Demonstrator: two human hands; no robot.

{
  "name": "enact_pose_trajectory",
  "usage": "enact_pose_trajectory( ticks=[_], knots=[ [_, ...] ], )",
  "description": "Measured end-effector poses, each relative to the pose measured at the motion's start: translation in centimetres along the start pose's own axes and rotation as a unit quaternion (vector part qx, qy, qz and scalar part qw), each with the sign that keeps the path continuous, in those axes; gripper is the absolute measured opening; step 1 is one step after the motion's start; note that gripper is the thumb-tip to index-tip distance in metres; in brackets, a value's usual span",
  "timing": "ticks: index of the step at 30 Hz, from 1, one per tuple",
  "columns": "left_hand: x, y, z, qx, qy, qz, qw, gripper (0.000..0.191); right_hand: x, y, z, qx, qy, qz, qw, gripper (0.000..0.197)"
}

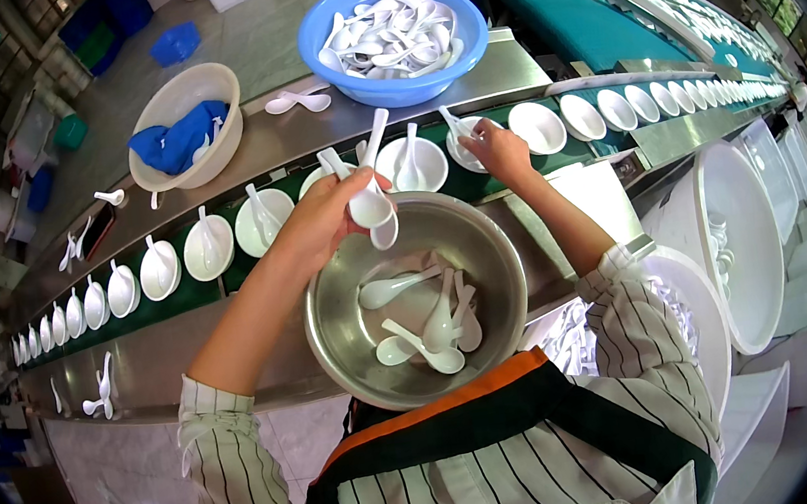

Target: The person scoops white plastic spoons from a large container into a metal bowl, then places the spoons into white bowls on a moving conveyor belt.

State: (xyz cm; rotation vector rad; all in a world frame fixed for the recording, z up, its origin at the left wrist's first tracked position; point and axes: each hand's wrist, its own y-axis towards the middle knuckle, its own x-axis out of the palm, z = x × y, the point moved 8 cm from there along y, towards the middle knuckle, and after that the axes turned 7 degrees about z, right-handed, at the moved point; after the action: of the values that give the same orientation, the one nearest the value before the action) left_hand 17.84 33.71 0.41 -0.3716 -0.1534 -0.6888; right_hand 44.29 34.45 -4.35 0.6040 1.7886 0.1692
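Note:
My left hand (340, 213) is closed around several white ceramic soup spoons (371, 207), above the far left rim of a stainless steel basin (324, 352). In the basin lie several more white spoons (438, 316). My right hand (501, 152) has its fingers at a spoon (454, 122) in a white bowl (466, 161) on the green conveyor belt (176, 304); part of that bowl is hidden by the hand. Left of it on the belt, white bowls (209, 248) each hold one spoon. To its right, the nearest bowls (537, 128) show no spoon.
Behind the belt, a blue plastic basin (321, 73) full of spoons and a cream basin (229, 92) with blue cloth stand on the metal ledge (268, 132). A phone (99, 230) lies at left. Large white tubs (758, 246) stand at right. A second teal conveyor (587, 25) runs behind.

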Motion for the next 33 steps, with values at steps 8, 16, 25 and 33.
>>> enact_pose_trajectory(
  ticks=[8,16,25,33],
  knots=[
    [3.3,4.4,1.6,0.011,-0.075,-0.055,0.996,0.034,-2.1,2.4,5.0,0.07,0.033,0.101,0.992,0.033],
    [6.4,7.0,-0.2,-0.032,-0.064,-0.069,0.995,0.03,-2.0,0.0,-4.0,0.119,0.57,-0.213,0.784,0.049],
    [9.0,6.0,-1.6,-0.063,-0.093,-0.181,0.977,0.034,-4.8,0.0,-7.5,0.204,0.664,-0.234,0.68,0.034],
    [8.1,2.9,1.3,0.173,0.296,-0.041,0.938,0.026,-6.6,6.2,-0.4,0.074,0.204,0.048,0.975,0.032]
  ],
)
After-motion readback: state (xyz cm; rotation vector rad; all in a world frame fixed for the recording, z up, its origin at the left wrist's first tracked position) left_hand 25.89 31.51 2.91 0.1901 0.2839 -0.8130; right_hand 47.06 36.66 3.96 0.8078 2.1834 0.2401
